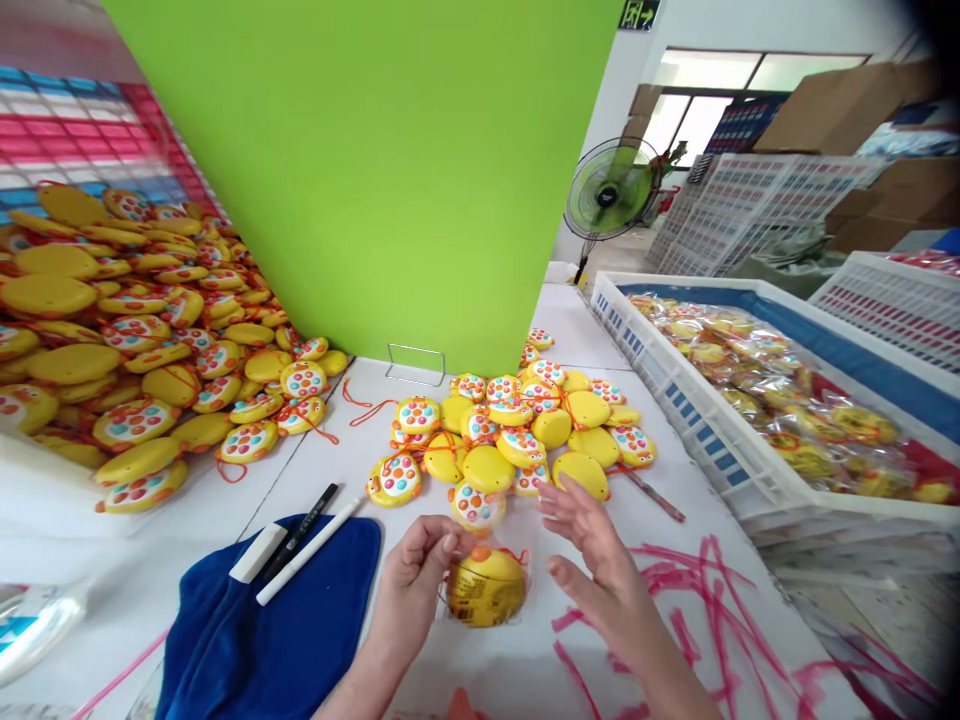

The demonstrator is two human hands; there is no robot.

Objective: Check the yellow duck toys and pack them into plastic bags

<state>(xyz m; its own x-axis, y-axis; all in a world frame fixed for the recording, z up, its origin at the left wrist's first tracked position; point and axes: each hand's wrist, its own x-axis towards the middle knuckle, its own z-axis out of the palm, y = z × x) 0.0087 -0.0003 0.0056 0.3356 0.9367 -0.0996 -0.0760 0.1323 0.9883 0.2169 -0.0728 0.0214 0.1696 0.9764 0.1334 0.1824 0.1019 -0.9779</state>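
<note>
A yellow toy in a clear plastic bag (pixel 486 590) lies at the front middle of the table, its printed back facing up. At the bag's upper left corner my left hand (pixel 420 575) is closed, thumb and forefinger pinching the clear film. My right hand (pixel 600 565) hovers to the right of the bag with fingers spread, holding nothing. Just beyond both hands sits a loose pile of yellow animal-shaped toys (pixel 487 468), some showing white faces with coloured dots, several with orange cords.
A big heap of the same toys (pixel 142 335) fills the left side. A blue cloth (pixel 300 640) carries a black marker (pixel 304 530), a white pen (pixel 307 555) and a white block (pixel 257 553). A green panel (pixel 390 180) stands behind. At right, a white crate (pixel 697 440) holds bagged toys.
</note>
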